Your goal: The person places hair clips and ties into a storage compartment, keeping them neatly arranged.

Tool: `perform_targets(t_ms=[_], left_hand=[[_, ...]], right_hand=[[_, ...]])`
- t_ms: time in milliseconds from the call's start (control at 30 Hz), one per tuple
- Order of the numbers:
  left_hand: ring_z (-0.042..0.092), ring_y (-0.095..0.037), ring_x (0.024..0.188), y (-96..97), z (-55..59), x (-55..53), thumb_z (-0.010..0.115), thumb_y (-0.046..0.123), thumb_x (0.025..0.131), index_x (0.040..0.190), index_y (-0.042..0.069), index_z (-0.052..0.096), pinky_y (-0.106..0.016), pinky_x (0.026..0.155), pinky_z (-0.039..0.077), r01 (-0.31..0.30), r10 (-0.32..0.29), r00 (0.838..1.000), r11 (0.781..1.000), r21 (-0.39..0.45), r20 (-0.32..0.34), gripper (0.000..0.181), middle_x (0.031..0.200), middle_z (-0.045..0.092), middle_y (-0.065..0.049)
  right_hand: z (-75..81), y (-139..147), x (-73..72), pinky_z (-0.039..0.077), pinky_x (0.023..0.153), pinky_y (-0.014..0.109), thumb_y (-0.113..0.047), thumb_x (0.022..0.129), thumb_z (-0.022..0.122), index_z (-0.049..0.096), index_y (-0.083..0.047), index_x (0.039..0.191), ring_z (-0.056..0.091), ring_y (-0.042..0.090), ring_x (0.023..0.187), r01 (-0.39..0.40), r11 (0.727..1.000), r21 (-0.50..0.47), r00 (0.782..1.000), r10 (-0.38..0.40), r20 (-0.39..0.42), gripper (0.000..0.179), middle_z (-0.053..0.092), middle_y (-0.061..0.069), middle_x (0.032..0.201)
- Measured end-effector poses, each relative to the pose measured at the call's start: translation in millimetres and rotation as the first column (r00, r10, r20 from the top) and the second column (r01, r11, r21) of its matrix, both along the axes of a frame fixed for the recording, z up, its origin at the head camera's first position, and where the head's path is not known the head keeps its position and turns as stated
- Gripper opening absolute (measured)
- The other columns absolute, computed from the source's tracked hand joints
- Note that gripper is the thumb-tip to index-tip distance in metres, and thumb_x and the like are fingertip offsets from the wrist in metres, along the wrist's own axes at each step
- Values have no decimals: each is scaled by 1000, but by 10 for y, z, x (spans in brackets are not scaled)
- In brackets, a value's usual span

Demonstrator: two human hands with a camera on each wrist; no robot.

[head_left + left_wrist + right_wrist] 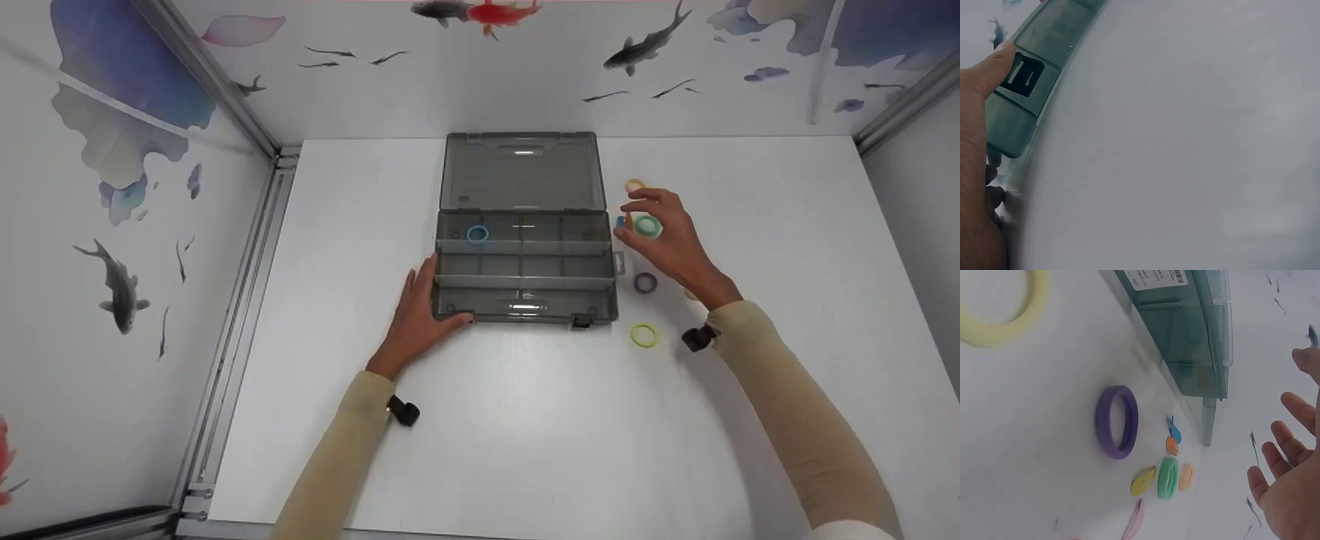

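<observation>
A smoky grey compartment box stands with its lid folded back. My left hand holds its near left corner, fingers along the side wall and thumb on the front edge; in the left wrist view the thumb lies beside a black latch. A blue ring-shaped hair tie is in the back row, left part. My right hand is raised right of the box with parted fingers, holding nothing. Near it lie a green hair tie and small blue and orange pieces.
Right of the box lie a purple hair tie, a yellow one and a pale orange one. The right wrist view shows a small yellow piece and pink strands. Printed walls enclose the white table.
</observation>
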State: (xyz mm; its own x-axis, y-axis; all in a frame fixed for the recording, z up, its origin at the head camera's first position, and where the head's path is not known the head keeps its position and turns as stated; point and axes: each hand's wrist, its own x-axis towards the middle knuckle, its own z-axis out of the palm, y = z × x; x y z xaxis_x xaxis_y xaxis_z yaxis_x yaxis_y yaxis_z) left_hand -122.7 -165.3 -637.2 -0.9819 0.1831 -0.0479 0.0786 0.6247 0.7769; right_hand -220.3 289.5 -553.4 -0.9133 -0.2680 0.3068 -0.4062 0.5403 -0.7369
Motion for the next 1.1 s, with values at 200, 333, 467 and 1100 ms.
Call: perform_targets(t_ms=[200,333,467,1100], left_hand=[[3,-42,170,-9,-9,-1,79,76,89,179,31,6,-70,130,18,14,-14,1000,1000,5,-13,124,185,13,-6],[3,-43,170,-11,4,2,81,72,90,180,28,7,-69,131,18,16,-16,1000,1000,2,-25,124,185,13,-6],[4,-43,170,-5,16,6,82,70,90,180,28,8,-69,131,19,14,-14,1000,1000,-1,-26,123,185,14,-6],[5,-44,169,1,-1,2,80,74,90,180,29,8,-70,130,20,12,-12,999,1000,-6,-42,124,185,15,-7]], right_hand=[[16,185,152,37,118,65,-8,99,84,77,0,126,45,39,147,65,998,-9,998,-65,14,30,59,19,150],[14,315,246,37,119,66,-6,98,84,76,0,127,45,38,148,104,995,0,994,-104,21,31,60,19,150],[-33,460,340,37,119,68,-6,97,85,76,1,127,45,40,147,125,992,24,992,-126,32,32,59,21,149],[-271,965,764,34,121,33,-7,98,85,74,4,129,46,41,146,228,968,101,968,-237,85,35,60,20,150]])
